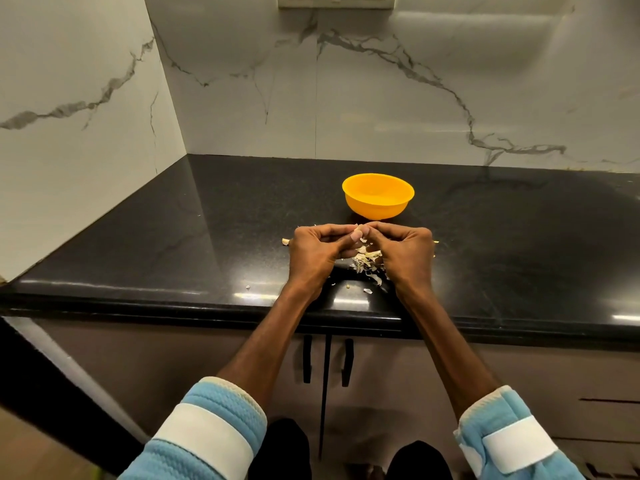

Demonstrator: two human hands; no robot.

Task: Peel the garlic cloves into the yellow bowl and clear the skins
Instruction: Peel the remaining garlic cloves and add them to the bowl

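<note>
I see the left hand (318,252) and right hand (406,252) pinching one garlic clove (360,231). Skins (366,262) lie on the table (207,237) (not cleared yet); the yellow bowl (378,202) looks empty.

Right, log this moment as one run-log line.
left hand and right hand: pinch pale garlic clove | round yellow plastic bowl: beyond hands | papery garlic skins: piled on black stone counter

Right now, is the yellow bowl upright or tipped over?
Upright. The yellow bowl sits on its base on the black counter, its open mouth facing up.
</note>
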